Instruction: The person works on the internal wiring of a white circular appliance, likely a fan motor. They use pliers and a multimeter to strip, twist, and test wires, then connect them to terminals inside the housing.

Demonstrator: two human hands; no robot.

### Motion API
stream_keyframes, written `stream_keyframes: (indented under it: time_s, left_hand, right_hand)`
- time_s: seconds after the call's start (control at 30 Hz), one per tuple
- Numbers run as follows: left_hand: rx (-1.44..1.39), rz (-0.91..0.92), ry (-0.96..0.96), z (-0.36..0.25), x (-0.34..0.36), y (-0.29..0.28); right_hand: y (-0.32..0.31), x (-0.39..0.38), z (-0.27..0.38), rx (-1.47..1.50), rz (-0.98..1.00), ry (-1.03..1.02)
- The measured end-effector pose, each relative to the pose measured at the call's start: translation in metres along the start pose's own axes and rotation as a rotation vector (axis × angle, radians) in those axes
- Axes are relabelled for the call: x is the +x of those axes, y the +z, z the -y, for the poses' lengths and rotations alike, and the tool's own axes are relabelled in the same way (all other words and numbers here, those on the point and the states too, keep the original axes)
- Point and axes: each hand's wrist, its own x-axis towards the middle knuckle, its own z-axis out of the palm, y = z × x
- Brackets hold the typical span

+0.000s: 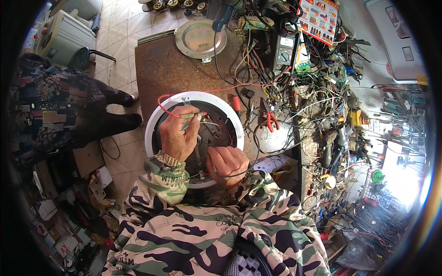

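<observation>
As left hand [181, 136] pinches probe [187, 116], red end [206, 113] juts past fingertips [199, 117].

Red-hdld pliers [270, 116], 1 pr.: lay on bench [156, 69] nr. cable tangle [304, 85]. Printed poster [318, 20], 1: far R. Bystander [55, 106], patterned top: stood L., tiled flr [120, 27].

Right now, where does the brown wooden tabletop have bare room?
The widest bare patch of the brown wooden tabletop lies between the round, shiny metal plate and the white, ring-shaped rim, towards the left edge. The right side is crowded with tangled multicoloured wires, a grey multimeter and red-handled pliers.
</observation>
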Motion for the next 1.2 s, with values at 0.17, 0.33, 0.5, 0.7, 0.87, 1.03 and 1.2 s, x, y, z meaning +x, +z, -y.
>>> stream_keyframes:
  time_s: [0.17, 0.33, 0.5, 0.7, 0.87, 1.03, 1.2]
  left_hand:
    - [0.002, -0.033, 0.022, 0.0026, 0.0013, 0.0045]
    - [0.014, -0.026, 0.009, -0.0020, 0.0029, 0.0042]
    - [0.029, 0.025, -0.011, -0.0026, 0.0022, 0.0020]
    - [0.141, 0.032, 0.054, -0.0008, 0.0028, 0.0004]
    - [0.135, 0.018, 0.054, -0.0039, 0.0042, 0.0007]
    - [0.099, 0.027, 0.036, -0.0046, 0.0035, 0.0016]
    - [0.120, 0.056, 0.053, -0.0010, 0.0033, 0.0023]
  right_hand:
    - [-0.0016, 0.0013, 0.0010, -0.003, 0.001, 0.009]
    - [-0.0012, 0.0006, -0.0005, -0.001, 0.012, 0.002]
    - [-0.0014, 0.0010, 0.0008, 0.000, 0.008, 0.003]
    - [-0.0015, -0.0006, -0.0005, 0.008, 0.019, -0.006]
    - [0.0031, -0.0044, -0.0052, -0.001, -0.001, -0.050]
    - [0.0044, -0.0051, -0.0049, 0.006, -0.011, -0.042]
    - [-0.0001, -0.0021, -0.0002, 0.006, 0.010, 0.004]
